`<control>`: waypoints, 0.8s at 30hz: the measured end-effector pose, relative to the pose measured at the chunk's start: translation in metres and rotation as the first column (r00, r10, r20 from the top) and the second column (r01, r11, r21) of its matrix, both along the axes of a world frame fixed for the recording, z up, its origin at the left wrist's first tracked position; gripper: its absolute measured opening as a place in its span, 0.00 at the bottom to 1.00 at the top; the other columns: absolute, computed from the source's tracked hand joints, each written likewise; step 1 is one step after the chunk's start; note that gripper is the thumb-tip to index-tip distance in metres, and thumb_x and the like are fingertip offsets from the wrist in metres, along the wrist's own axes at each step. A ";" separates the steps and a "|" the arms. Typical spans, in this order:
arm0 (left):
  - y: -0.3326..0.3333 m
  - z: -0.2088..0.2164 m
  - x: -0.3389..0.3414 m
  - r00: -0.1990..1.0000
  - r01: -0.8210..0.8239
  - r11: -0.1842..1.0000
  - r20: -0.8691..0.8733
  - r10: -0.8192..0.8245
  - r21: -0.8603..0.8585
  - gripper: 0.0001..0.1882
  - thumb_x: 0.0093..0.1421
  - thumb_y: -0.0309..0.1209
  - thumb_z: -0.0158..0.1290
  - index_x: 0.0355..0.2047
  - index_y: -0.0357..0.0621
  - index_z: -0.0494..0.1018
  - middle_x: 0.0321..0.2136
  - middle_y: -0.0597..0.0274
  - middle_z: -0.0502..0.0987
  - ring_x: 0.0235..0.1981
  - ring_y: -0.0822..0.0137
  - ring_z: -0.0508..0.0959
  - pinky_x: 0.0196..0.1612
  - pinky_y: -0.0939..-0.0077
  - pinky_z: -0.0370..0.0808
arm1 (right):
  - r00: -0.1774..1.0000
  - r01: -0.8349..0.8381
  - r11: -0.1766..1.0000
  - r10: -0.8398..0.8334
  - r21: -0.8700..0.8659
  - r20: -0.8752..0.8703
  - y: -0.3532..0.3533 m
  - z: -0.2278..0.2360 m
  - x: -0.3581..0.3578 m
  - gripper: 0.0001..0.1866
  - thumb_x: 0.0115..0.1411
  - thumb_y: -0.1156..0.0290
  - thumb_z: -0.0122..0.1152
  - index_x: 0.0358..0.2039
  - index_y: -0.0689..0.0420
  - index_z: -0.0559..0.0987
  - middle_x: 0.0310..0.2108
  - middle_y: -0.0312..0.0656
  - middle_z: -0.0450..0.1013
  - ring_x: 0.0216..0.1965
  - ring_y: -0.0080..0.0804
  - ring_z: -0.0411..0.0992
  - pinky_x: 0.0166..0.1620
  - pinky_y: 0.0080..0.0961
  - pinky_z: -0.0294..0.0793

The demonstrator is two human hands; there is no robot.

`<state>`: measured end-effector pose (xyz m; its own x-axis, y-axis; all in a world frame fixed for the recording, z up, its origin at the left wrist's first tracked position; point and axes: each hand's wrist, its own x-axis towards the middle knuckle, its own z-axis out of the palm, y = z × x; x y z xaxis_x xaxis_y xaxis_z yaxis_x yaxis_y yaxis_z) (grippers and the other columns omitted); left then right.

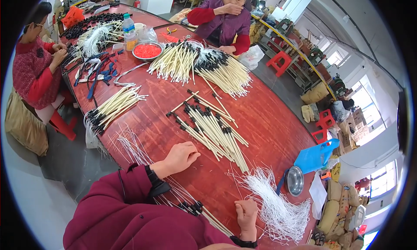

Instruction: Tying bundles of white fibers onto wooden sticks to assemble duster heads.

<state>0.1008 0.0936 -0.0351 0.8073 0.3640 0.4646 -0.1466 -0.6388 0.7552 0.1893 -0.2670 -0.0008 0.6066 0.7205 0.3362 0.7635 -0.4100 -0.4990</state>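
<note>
My left hand [179, 158] rests on the red table with its fingers curled into a loose fist, and nothing shows in it. Closer to me and to the right, my right hand [246, 213] is closed too, beside a heap of loose white strings [278, 206]; I see nothing in its grip. Beyond both hands lies a loose pile of cream rods with black end pieces [217, 130]. Several more rods with black pieces [195, 208] lie close to my body, partly hidden by my left sleeve. Thin white strings [134, 148] spread out left of my left hand.
Bundles of rods [117, 104] [200, 65] lie at the left edge and far side. A bowl of red pieces [147, 51] and a bottle [129, 33] stand beyond. At right are a metal bowl [295, 181] and blue container [315, 156]. Two people sit across and left.
</note>
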 end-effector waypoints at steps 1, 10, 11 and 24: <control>0.000 -0.001 0.000 1.000 0.000 1.000 0.002 0.000 0.013 0.07 0.60 0.29 0.61 0.29 0.40 0.77 0.29 0.54 0.78 0.32 0.49 0.79 0.35 0.57 0.76 | 1.000 0.000 1.000 0.000 0.016 0.001 -0.001 0.001 -0.002 0.02 0.57 0.73 0.69 0.32 0.53 0.84 0.30 0.38 0.80 0.33 0.41 0.73 0.39 0.38 0.69; 0.001 -0.012 0.004 0.999 -0.042 0.996 0.038 0.039 0.082 0.07 0.60 0.29 0.62 0.31 0.38 0.79 0.29 0.53 0.79 0.31 0.49 0.80 0.34 0.61 0.76 | 0.998 0.050 0.992 -0.055 0.112 0.044 -0.012 0.004 -0.022 0.03 0.55 0.75 0.70 0.31 0.54 0.84 0.29 0.39 0.80 0.32 0.42 0.74 0.40 0.38 0.70; 0.002 -0.012 0.004 0.998 -0.047 0.996 0.036 0.045 0.073 0.07 0.60 0.30 0.62 0.30 0.38 0.79 0.29 0.53 0.79 0.31 0.49 0.80 0.34 0.60 0.76 | 0.997 0.058 0.992 -0.062 0.114 0.039 -0.012 0.006 -0.024 0.03 0.55 0.75 0.70 0.31 0.54 0.84 0.29 0.39 0.80 0.33 0.42 0.74 0.40 0.38 0.70; 0.005 -0.018 0.008 0.998 -0.063 0.998 0.013 0.063 0.006 0.09 0.61 0.33 0.61 0.29 0.39 0.80 0.29 0.53 0.79 0.32 0.48 0.80 0.35 0.58 0.76 | 0.997 0.070 0.986 -0.072 0.151 0.006 -0.002 -0.001 -0.027 0.02 0.57 0.74 0.70 0.31 0.55 0.84 0.29 0.40 0.80 0.32 0.42 0.74 0.40 0.38 0.69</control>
<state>0.1092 0.0991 -0.0531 0.7768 0.4112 0.4769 -0.1153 -0.6517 0.7497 0.1623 -0.2693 -0.0022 0.6499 0.6163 0.4448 0.7412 -0.3842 -0.5505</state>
